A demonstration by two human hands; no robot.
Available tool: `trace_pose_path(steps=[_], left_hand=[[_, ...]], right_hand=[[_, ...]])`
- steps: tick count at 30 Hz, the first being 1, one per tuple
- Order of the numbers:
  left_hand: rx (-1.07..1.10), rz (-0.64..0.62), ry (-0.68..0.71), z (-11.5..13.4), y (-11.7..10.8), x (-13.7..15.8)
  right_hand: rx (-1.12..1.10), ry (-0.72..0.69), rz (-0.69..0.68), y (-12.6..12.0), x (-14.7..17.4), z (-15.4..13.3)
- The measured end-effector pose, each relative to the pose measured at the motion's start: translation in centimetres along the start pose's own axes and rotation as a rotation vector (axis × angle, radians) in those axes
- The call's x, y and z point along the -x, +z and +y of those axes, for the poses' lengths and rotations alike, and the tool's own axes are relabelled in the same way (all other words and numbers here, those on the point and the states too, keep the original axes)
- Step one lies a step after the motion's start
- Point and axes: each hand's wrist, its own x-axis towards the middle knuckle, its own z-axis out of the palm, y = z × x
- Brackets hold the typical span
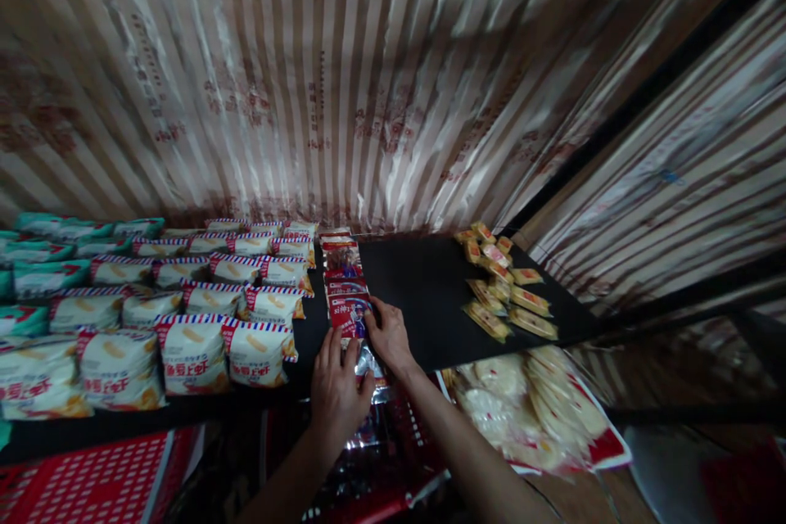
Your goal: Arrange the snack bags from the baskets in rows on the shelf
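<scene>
A column of overlapping red snack packets (348, 309) lies on the black table, running from the back toward the front edge. My left hand (337, 385) is over the near end of the column, its fingers stretched forward and the thumb apart from them. Along the right side of the nearest packets, my right hand (390, 336) has its fingers and thumb pressed at the packet's edge. The palms hide part of the lowest packet. Beneath my wrists, more shiny dark-red packets (374, 434) fill a container below the table edge.
Rows of white snack bags (193, 356) stand at left, with green bags (52, 278) beyond. Small yellow packets (500, 282) sit at right on the black tabletop (408, 286). Below are a red basket (92, 475) and a bag of pale packets (534, 409). Striped sheeting (344, 82) hangs behind.
</scene>
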Motion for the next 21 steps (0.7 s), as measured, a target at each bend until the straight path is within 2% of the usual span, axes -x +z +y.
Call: trace_pose_path(steps=[6,11,13,15,17,19,21], left_hand=[[0.044,-0.054,-0.007,0.3,-0.6,0.0],[0.148,0.033,0.008,0.9,-2.6,0.5],[0.226,0.024,0.077,1.4,-3.4,1.7],[0.287,-0.094,0.187,2.1,-3.8,3.4],[0.286,-0.311,0.242,2.9,-3.5,5.5],[0.202,-0.586,0.17,3.3,-2.8,7.2],[0.088,-0.797,0.048,3.0,-1.8,8.2]], right_hand=[[-0.181,0.053,0.096,-1.5,1.7,-0.2],[-0.498,0.183,0.128,-4.3,7.8,-0.7],[-0.543,0.243,0.12,-4.9,10.7,-0.2],[-0.534,0.291,0.061,-5.0,13.1,0.8],[-0.468,0.327,-0.05,-4.4,14.6,2.3],[-0.35,0.355,-0.164,-3.5,15.1,4.1],[-0.221,0.373,-0.254,-2.3,14.8,5.6]])
